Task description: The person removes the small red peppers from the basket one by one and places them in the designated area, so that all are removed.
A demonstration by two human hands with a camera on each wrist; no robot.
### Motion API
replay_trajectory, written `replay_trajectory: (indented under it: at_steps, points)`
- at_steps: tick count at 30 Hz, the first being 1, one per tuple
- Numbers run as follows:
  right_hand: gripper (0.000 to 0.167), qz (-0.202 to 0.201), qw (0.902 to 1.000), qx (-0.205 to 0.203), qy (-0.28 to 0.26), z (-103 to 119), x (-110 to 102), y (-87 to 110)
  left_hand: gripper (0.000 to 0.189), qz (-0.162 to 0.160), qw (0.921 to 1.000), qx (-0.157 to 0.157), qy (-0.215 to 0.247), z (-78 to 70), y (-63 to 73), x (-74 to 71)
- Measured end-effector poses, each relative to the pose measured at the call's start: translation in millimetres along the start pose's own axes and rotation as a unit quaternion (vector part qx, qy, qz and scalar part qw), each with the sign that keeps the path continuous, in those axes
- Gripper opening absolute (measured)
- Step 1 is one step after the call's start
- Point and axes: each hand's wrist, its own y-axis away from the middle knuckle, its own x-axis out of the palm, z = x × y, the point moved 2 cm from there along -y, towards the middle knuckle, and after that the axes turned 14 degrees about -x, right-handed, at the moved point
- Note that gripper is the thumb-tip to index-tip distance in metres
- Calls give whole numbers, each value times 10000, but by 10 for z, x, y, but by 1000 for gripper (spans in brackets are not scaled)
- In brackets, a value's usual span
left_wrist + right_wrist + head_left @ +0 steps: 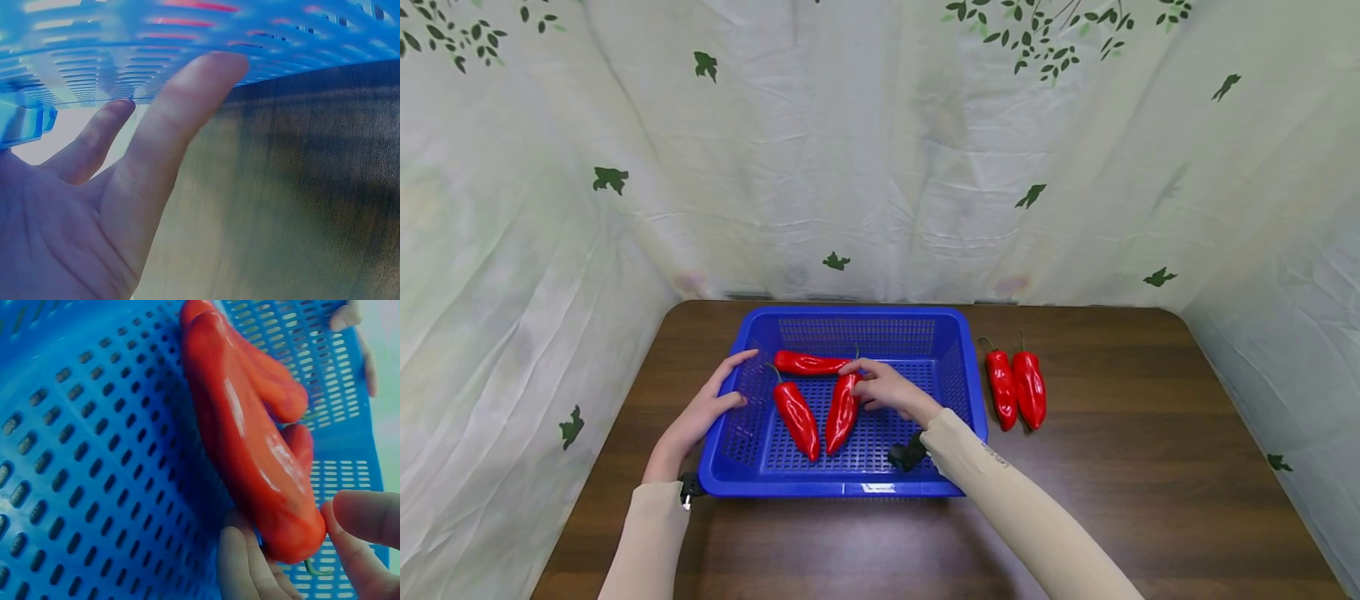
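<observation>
My right hand (pixel 889 390) reaches into a blue plastic basket (pixel 857 313) and pinches a glossy red pepper (pixel 841 418) near its stem end. In the right wrist view, fingers and thumb lie on either side of this pepper (pixel 247 434). Beside it in the basket are a slanting red pepper (pixel 797 419) and another red pepper (pixel 808 363) lying crosswise behind. At the basket's left side is my left hand (pixel 700 410), its fingers spread. The left wrist view shows its extended fingers (pixel 169 112) against the slotted outer wall.
Two more red peppers, one (pixel 1002 388) beside the other (pixel 1029 389), lie on the brown wooden table (pixel 1120 467) right of the basket. A pale curtain (pixel 880 183) with leaf and bird prints hangs behind the table and along both sides.
</observation>
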Motion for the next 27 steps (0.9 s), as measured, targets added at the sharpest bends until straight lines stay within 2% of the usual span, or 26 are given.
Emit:
replay_trajectory:
  at_steps: [10,20,27]
  points:
    - [35,-73,9988,-350,-323,111,-90,79,65,-36,10000,29,-35,-7,12,7]
    - [35,-410,9954,-747,-444,187,-179,151,65,-56,9999,30,-84,-5,12,2]
    - [34,-360,9925,-1048,-520,270,-211,192,65,-79,9999,18,-93,-5,13,7]
